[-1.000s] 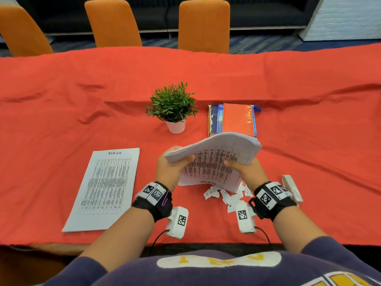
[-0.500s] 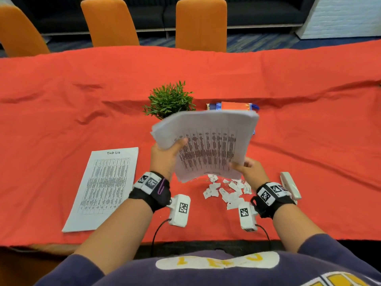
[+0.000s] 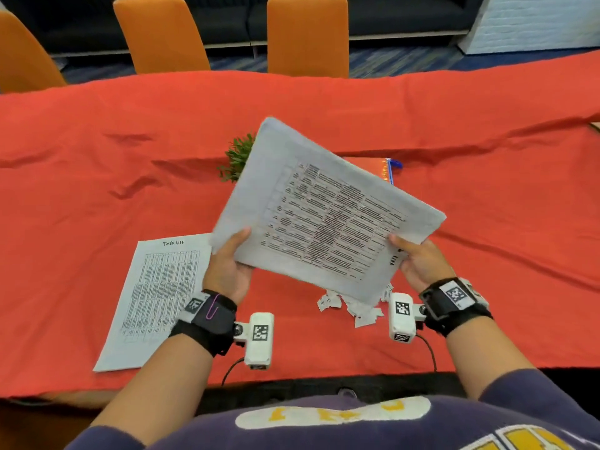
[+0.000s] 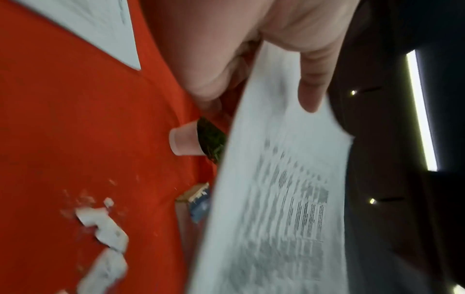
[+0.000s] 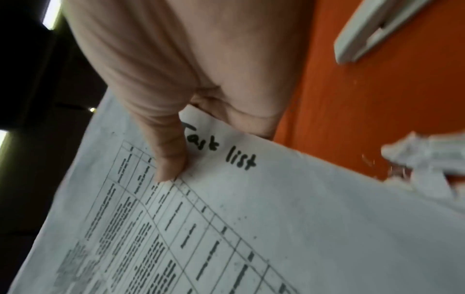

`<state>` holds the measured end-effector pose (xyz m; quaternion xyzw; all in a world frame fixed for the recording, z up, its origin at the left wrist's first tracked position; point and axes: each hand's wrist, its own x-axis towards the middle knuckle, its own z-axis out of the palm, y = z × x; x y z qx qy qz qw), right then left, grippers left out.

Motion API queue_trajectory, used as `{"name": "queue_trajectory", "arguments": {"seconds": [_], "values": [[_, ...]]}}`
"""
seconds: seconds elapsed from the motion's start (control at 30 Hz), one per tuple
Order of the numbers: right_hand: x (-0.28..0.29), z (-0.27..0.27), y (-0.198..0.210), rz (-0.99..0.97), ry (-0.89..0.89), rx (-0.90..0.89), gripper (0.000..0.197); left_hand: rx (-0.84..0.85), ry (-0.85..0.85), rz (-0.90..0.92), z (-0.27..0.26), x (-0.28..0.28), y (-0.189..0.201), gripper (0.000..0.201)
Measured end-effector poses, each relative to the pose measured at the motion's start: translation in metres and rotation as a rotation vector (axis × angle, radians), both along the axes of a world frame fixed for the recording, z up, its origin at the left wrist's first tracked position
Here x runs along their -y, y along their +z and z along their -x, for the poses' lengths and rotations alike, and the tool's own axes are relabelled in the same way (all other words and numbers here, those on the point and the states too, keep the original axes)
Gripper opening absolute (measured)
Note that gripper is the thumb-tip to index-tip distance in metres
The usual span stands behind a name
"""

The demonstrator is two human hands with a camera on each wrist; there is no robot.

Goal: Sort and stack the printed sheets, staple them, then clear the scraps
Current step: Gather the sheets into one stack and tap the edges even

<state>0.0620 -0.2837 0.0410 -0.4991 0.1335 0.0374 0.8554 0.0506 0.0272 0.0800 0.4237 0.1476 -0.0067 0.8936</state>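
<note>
Holding the stack of printed sheets (image 3: 328,216) up off the red tablecloth (image 3: 97,157), tilted, with my left hand (image 3: 227,271) and right hand (image 3: 420,263) each pinching a near corner, thumbs on top. One loose sheet (image 3: 156,300) lies flat at left, and scraps (image 3: 350,308) sit under the stack.

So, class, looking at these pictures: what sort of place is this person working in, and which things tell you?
Probably a meeting room or office lounge. A long table under a red cloth faces a row of orange chairs, with a dark sofa and carpet behind; printed sheets are being handled.
</note>
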Motion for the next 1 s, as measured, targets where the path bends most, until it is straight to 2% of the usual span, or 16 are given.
{"name": "queue_trajectory", "arguments": {"seconds": [0.1,0.2,0.3,0.47,0.57,0.6,0.67,0.7,0.83,1.0], "values": [[0.021,0.004,-0.007,0.085,-0.011,0.022,0.027,-0.076,-0.087,-0.342,0.007,-0.027,-0.018,0.039],[0.026,0.005,-0.017,0.220,0.031,0.032,0.061,-0.111,-0.234,-0.685,0.010,-0.031,-0.039,0.042],[0.025,0.004,-0.029,0.312,0.043,0.022,0.074,-0.096,-0.233,-0.844,0.013,-0.024,-0.058,0.029],[0.026,0.017,-0.040,0.439,0.075,-0.028,0.056,-0.128,-0.137,-0.886,0.024,-0.014,-0.074,0.028],[0.020,0.018,-0.043,0.442,0.108,-0.055,0.046,-0.135,-0.125,-0.769,0.024,-0.005,-0.078,0.036],[0.017,0.017,-0.042,0.432,0.115,-0.060,0.052,-0.146,-0.104,-0.722,0.022,-0.001,-0.078,0.037],[0.012,0.014,-0.042,0.419,0.102,-0.069,0.079,-0.186,-0.065,-0.646,0.018,0.007,-0.075,0.034],[0.012,0.012,-0.041,0.414,0.084,-0.063,0.085,-0.200,-0.052,-0.615,0.016,0.008,-0.073,0.034],[0.026,0.009,-0.037,0.402,0.088,-0.059,0.074,-0.196,-0.075,-0.643,0.010,-0.005,-0.072,0.039],[0.019,0.008,-0.043,0.358,0.155,-0.081,0.079,-0.180,-0.146,-0.659,0.012,0.001,-0.071,0.041]]}}
